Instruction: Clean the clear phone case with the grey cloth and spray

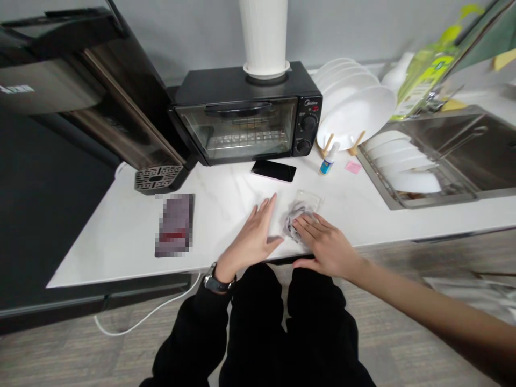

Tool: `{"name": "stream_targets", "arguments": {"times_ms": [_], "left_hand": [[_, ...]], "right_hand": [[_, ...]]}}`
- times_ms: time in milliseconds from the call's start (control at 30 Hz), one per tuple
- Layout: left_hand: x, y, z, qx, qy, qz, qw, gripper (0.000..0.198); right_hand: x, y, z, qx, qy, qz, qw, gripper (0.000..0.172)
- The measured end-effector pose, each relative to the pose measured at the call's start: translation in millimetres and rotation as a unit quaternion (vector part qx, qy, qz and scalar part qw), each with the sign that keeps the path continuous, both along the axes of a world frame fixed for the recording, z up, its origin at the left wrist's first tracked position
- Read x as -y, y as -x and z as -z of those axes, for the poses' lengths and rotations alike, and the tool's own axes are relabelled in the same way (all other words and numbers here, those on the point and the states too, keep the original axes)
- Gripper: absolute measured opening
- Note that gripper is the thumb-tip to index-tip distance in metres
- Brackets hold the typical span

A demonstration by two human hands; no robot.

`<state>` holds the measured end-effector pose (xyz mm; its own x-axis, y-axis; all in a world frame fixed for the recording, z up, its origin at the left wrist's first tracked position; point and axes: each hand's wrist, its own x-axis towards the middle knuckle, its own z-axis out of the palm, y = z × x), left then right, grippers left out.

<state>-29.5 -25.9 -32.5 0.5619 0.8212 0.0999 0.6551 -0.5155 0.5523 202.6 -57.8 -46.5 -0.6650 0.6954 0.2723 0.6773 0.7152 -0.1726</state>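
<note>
Fingers of my right hand [328,244] press down on a crumpled pale grey cloth [295,219] near the counter's front edge, with the thumb held apart. Just behind the cloth is a clear, thin patch [312,198], like plastic film or wet; I cannot tell which. To the left, my left hand [256,234] hovers over or rests on the counter, fingers stretched and thumb spread, holding nothing. A black phone [274,171] lies flat behind both hands. Further right stand a small spray bottle [328,160] and a pink paper note [353,167].
A toaster oven [250,129] stands at the back of the white counter [226,215], with a white pot [265,37] on top. Left are a drinks machine [157,177] and a blurred dark pouch-like item [175,224]. Plates [355,118] fill a rack beside the sink [455,156].
</note>
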Motion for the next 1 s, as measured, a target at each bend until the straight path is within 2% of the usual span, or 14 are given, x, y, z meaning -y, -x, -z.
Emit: {"name": "stream_targets", "arguments": {"times_ms": [67,133,233,333,400,533,633,733,833,900,1000], "left_hand": [[11.0,-11.2,2.1,-0.02,-0.007,-0.025,0.999,0.119],[20.1,-23.8,4.4,-0.018,-0.023,-0.062,0.998,0.116],[26.3,-31.9,3.6,0.029,-0.019,-0.092,0.995,0.114],[27.0,-26.8,-0.6,0.074,-0.011,-0.097,0.992,0.112],[26.7,-22.2,-2.3,0.078,-0.009,-0.092,0.993,0.111],[27.0,-17.4,-1.6,0.073,0.006,-0.076,0.994,0.11],[27.1,-14.4,-1.4,0.066,0.014,-0.074,0.995,0.109],[26.2,-10.6,-3.3,0.064,0.028,-0.065,0.995,0.109],[24.6,-8.4,-5.7,0.061,0.034,-0.078,0.995,0.105],[23.9,-7.1,-6.8,0.054,0.039,-0.078,0.995,0.106],[23.6,-0.9,-8.7,0.029,0.051,-0.068,0.996,0.107]], "right_hand": [[11.1,14.9,-1.3,-0.016,0.004,0.045,0.999,0.103],[18.7,27.9,-2.6,-0.042,0.015,0.069,0.997,0.099],[16.0,28.7,-5.8,-0.041,0.036,0.037,0.998,0.085],[1.5,14.2,-10.5,-0.018,0.019,0.062,0.998,0.071],[-5.6,7.8,-13.3,-0.019,0.006,0.084,0.996,0.068],[-7.1,10.2,-17.4,-0.025,0.026,0.018,0.999,0.061],[-6.6,14.9,-20.7,-0.032,0.01,0.076,0.997,0.056],[-8.9,20.3,-22.6,-0.035,0.036,-0.015,0.999,0.045],[-15.6,28.9,-21.5,-0.012,0.038,0.047,0.998,0.032],[-22.7,33.1,-20.4,0.003,0.048,0.06,0.997,0.022],[-39.1,22.8,-19.3,-0.024,0.067,0.046,0.996,0.027]]}}
